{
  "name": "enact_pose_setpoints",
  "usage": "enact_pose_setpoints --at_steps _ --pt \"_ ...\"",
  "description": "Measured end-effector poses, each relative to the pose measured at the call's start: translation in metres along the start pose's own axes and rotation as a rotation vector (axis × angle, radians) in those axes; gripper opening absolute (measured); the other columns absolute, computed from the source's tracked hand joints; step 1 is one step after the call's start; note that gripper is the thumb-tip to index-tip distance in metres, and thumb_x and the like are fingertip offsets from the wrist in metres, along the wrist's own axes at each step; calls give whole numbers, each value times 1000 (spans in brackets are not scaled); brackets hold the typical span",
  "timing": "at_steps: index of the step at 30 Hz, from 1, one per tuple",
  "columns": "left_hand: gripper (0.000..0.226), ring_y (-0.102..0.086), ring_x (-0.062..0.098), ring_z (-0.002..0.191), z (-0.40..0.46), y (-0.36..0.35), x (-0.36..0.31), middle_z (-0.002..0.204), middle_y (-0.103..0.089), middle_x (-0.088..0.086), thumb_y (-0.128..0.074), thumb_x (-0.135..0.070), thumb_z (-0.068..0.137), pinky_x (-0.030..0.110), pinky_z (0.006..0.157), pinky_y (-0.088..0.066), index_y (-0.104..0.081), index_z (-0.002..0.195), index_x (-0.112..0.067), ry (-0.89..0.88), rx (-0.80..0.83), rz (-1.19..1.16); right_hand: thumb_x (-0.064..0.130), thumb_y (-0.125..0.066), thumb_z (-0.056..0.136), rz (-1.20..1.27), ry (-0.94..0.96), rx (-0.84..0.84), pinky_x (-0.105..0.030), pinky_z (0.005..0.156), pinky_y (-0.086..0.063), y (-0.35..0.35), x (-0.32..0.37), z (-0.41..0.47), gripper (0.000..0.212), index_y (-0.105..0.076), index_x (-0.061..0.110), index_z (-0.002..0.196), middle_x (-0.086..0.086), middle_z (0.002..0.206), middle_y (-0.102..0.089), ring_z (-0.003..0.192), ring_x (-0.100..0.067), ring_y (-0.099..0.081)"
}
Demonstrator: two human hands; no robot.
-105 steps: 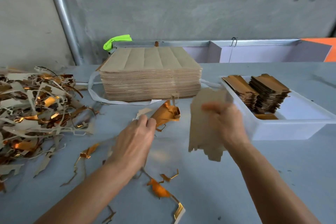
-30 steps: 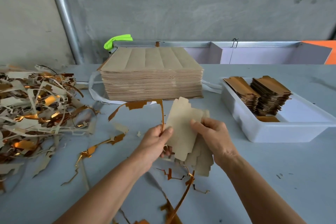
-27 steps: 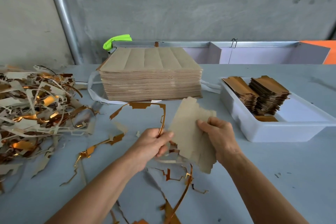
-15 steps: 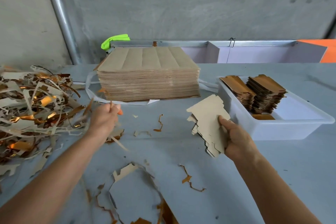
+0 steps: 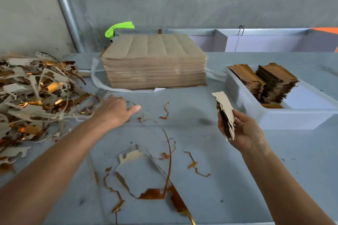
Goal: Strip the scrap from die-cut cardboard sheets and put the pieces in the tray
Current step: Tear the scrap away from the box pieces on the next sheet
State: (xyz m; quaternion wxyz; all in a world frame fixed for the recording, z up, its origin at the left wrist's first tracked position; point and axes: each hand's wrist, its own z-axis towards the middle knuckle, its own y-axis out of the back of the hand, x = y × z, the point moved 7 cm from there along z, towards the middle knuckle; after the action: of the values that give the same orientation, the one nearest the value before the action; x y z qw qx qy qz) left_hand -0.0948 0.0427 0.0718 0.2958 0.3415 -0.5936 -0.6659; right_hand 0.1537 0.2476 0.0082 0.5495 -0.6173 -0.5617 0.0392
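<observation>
Between the stack and the tray, the right hand (image 5: 243, 129) is gripping a small bundle of stripped pieces (image 5: 225, 113), thumb and fingers curled round its lower end, edge-on to the camera; the bundle is sitting just left of the white tray (image 5: 285, 117), not yet over it. Pieces are showing a matte tan face and a darker, shiny edge side, with notched die-cut outlines.

Judged step: stripping of this bundle looks done; transfer to the tray is pending. The next move is calling for a carry rightward over the near wall and a flat lay-down beside or onto the two brown stacks (image 5: 263, 82) already standing in the tray's far-left part, keeping the bundle squared so it is not fanning out.

The left hand (image 5: 115, 111) is lying flat with fingers spread and relaxed, holding nothing, at the edge of the scrap heap (image 5: 36, 95), a tangle of thin tan and copper-foil strips. More loose scrap (image 5: 146, 175), thin, jagged and curling, is lying on the grey table (image 5: 237, 179) near the camera. An unstripped sheet stack (image 5: 155, 65), tan and scored in parallel lanes, is sitting behind.
</observation>
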Motion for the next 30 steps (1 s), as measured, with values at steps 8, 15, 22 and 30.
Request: enact_pose_setpoints --at_steps 8,15,22,30 --pt "99 10 2 136 -153 -62 -127 149 10 -22 -74 -68 59 33 105 -1 -17 139 -57 -1000 458 -175 13 -48 94 40 -6 -22 -25 41 -48 -1 -5 -1 12 -53 3 95 -14 72 -64 55 -25 -58" --pt "15 -49 25 106 -82 -67 -95 100 -53 5 -61 -27 90 34 90 -39 -66 92 -13 -784 136 -260 15 -49 95 7 -5 -33 -25 43 -50 6 -4 -6 14 -54 3 102 -13 77 -64 58 -25 -59" --pt "28 -60 35 105 5 -35 64 114 -61 20 -40 -1 95 40 84 -50 -55 118 -4 164 -43 122 15 -48 95 21 -21 -32 -24 43 -49 8 -9 -5 13 -53 4 99 -13 75 -65 59 -24 -60" --pt "37 -46 33 120 -29 -25 -43 130 -51 13 -52 -33 94 39 97 -37 -57 125 -13 -566 -221 -73 12 -45 94 82 -108 92 -25 43 -50 -26 -43 0 18 -56 -2 96 -17 71 -67 59 -24 -62"
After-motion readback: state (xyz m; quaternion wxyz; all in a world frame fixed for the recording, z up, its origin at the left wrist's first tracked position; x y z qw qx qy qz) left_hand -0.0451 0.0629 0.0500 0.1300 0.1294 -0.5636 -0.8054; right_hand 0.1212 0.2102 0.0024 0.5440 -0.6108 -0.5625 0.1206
